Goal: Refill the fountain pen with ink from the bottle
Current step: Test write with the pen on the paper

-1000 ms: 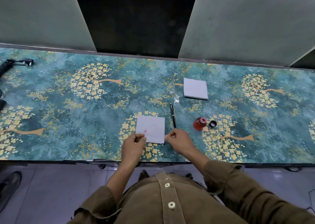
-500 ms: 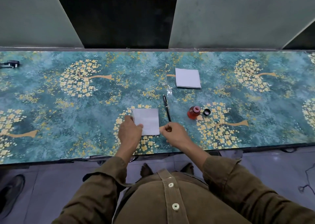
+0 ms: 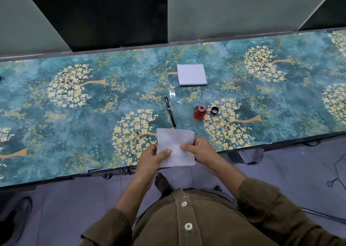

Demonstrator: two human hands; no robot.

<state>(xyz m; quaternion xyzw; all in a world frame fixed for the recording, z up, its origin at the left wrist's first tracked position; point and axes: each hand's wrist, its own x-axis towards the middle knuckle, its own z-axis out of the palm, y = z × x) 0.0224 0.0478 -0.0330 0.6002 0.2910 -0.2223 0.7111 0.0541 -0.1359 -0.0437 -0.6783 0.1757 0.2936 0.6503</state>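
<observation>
Head view. A long tabletop [image 3: 56,142] covered in a teal sheet printed with yellow-blossomed trees runs across the frame, its far edge against grey wall panels. Near the middle of the tabletop stands the ink bottle [image 3: 199,112], a small clear container, uncapped, holding red ink that fills most of its body; its pink mouth faces upward. Just to the right of it, apart from it, lies the bottle cap [image 3: 214,110], black, open side up, with a pale lining visible inside. To the left of the bottle lies the fountain pen [image 3: 170,111], black and slim, lengthwise from the far edge toward the near edge, flat on the surface; neither hand touches it. Its near end reaches the upper edge of the tissue [image 3: 176,144], a white square sheet held above the near edge of the tabletop. The left hand [image 3: 151,158] pinches the tissue's left side between thumb and fingers; the right hand [image 3: 201,149] grips its right side, fingertips on the upper face. Toward the far edge, beyond the pen, rests a stack of tissues [image 3: 191,74], square and white, lying flat. Brown buttoned shirt sleeves cover both forearms in part. Whether the pen is capped cannot be told.
</observation>
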